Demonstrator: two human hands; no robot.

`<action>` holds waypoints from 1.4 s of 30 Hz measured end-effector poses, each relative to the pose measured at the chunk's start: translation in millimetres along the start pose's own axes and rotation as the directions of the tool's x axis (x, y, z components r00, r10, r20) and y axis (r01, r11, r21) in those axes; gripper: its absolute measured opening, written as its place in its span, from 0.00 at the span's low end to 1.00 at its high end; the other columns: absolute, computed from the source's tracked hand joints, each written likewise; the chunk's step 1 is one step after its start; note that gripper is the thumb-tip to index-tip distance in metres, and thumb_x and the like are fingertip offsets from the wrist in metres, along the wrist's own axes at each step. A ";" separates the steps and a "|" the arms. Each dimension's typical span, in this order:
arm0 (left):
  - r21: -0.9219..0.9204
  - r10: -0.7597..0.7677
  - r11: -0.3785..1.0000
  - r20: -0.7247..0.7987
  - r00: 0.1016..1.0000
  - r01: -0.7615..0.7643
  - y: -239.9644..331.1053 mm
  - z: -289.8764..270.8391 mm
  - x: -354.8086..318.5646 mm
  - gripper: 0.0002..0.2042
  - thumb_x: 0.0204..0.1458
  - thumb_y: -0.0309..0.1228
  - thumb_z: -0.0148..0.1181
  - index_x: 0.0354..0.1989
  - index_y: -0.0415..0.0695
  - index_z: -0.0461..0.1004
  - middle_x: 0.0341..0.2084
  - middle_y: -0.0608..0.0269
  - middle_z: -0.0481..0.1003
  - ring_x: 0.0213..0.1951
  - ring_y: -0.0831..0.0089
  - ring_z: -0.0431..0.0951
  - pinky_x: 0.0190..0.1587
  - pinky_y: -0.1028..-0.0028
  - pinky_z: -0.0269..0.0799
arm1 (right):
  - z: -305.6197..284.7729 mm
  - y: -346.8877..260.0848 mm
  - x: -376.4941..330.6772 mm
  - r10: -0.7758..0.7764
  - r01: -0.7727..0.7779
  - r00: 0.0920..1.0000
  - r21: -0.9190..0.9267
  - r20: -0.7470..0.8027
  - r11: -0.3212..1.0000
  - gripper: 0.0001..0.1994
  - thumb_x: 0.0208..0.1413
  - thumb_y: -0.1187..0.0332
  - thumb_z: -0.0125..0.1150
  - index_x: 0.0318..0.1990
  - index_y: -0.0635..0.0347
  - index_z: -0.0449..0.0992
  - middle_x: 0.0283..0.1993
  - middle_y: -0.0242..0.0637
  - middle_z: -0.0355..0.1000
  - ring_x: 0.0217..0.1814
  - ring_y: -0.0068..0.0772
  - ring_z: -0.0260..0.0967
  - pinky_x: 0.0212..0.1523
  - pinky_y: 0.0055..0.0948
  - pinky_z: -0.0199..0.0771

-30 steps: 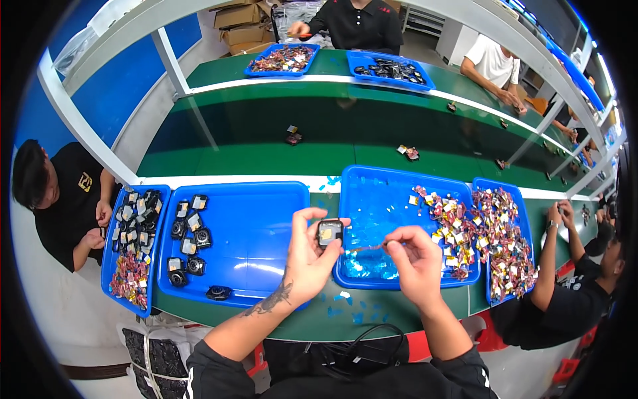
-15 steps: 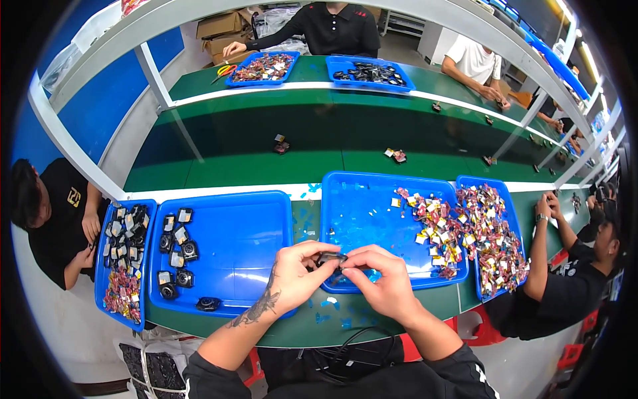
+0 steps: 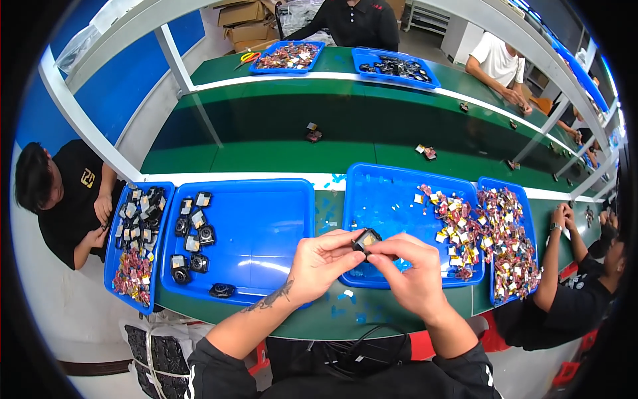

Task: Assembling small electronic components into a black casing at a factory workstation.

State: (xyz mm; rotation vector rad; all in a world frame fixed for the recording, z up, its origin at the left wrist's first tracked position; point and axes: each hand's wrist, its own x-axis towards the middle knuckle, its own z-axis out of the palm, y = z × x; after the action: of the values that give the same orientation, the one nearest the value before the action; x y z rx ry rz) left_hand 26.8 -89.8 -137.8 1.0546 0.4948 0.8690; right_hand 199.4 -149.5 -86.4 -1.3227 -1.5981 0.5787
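Observation:
A small black camera-like unit (image 3: 365, 238) with a pale panel facing up is held over the near left part of a blue tray (image 3: 357, 206). My left hand (image 3: 318, 265) grips it from the left, thumb and fingers closed on its edges. From the other side, my right hand (image 3: 413, 271) pinches its near right corner; the exact contact is hidden by the fingertips. Small parts in pink, yellow and white (image 3: 458, 229) are heaped on the right of that tray. In the blue tray (image 3: 272, 219) to the left lie several similar black units (image 3: 199, 234).
A narrow tray (image 3: 166, 292) at far left holds black units and pink parts; another (image 3: 518, 193) at right is full of pink parts. Beyond runs a green conveyor belt (image 3: 352, 149) carrying a few pieces. Co-workers sit at left, right and across. Blue film scraps dot the bench.
The view has shifted, so the bench appears further right. In my hands the black unit has turned and now shows its pale panel, with my right fingers at its corner.

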 end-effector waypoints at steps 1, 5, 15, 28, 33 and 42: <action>0.014 0.070 0.997 0.038 0.997 -0.071 -1.1 -1.3 -0.5 0.19 0.55 0.16 0.56 0.56 0.30 0.68 0.50 0.55 0.71 0.51 0.70 0.75 0.56 0.73 0.71 | 2.0 -2.8 2.5 0.001 -0.001 1.000 -0.025 -0.008 1.000 0.07 0.47 0.79 0.67 0.35 0.64 0.79 0.32 0.41 0.77 0.29 0.35 0.75 0.32 0.28 0.75; 0.061 0.165 0.983 0.106 0.981 -0.172 1.3 -2.7 -0.6 0.19 0.55 0.14 0.54 0.57 0.31 0.68 0.55 0.52 0.68 0.52 0.68 0.74 0.56 0.71 0.72 | 7.1 -12.0 4.1 0.003 -0.006 0.999 -0.104 -0.038 0.995 0.07 0.45 0.79 0.68 0.34 0.61 0.80 0.30 0.37 0.77 0.27 0.33 0.74 0.29 0.29 0.71; 0.109 0.097 0.988 0.086 0.992 -0.106 4.4 2.3 -6.8 0.20 0.58 0.18 0.53 0.60 0.32 0.65 0.49 0.53 0.75 0.49 0.73 0.76 0.54 0.74 0.72 | 4.7 -8.1 6.6 -0.040 0.036 0.999 -0.119 -0.025 0.992 0.06 0.44 0.78 0.68 0.31 0.59 0.80 0.28 0.35 0.77 0.23 0.30 0.72 0.29 0.27 0.67; 0.199 0.026 0.979 0.075 0.997 -0.040 3.7 1.7 -7.4 0.19 0.59 0.20 0.52 0.59 0.29 0.65 0.52 0.52 0.73 0.51 0.74 0.74 0.53 0.75 0.72 | 4.5 -1.5 10.2 0.002 -0.010 0.999 -0.244 -0.036 0.970 0.10 0.39 0.74 0.72 0.27 0.58 0.74 0.21 0.30 0.65 0.28 0.27 0.67 0.31 0.28 0.63; 0.044 0.081 0.996 -0.060 0.995 -0.078 4.7 10.7 -5.9 0.18 0.60 0.20 0.51 0.59 0.30 0.65 0.48 0.48 0.74 0.49 0.66 0.76 0.53 0.67 0.75 | 6.9 9.4 -2.0 0.199 -0.135 0.963 0.314 -0.184 0.940 0.13 0.45 0.76 0.71 0.35 0.64 0.72 0.32 0.33 0.71 0.38 0.22 0.70 0.43 0.26 0.76; 0.701 0.427 0.519 0.283 0.859 -0.489 15.9 1.6 -3.7 0.15 0.51 0.15 0.55 0.46 0.38 0.78 0.50 0.45 0.73 0.48 0.64 0.79 0.50 0.73 0.76 | 8.9 5.5 -17.9 0.283 -0.255 0.959 0.436 0.001 0.863 0.08 0.53 0.80 0.64 0.41 0.68 0.76 0.38 0.38 0.76 0.40 0.23 0.75 0.42 0.22 0.79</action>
State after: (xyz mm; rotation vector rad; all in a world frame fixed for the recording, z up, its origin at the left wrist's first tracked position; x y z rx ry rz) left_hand 19.8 -90.2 -123.0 2.0763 0.5340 1.1135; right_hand 193.7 -162.7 -101.4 -1.2120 -1.1463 0.9924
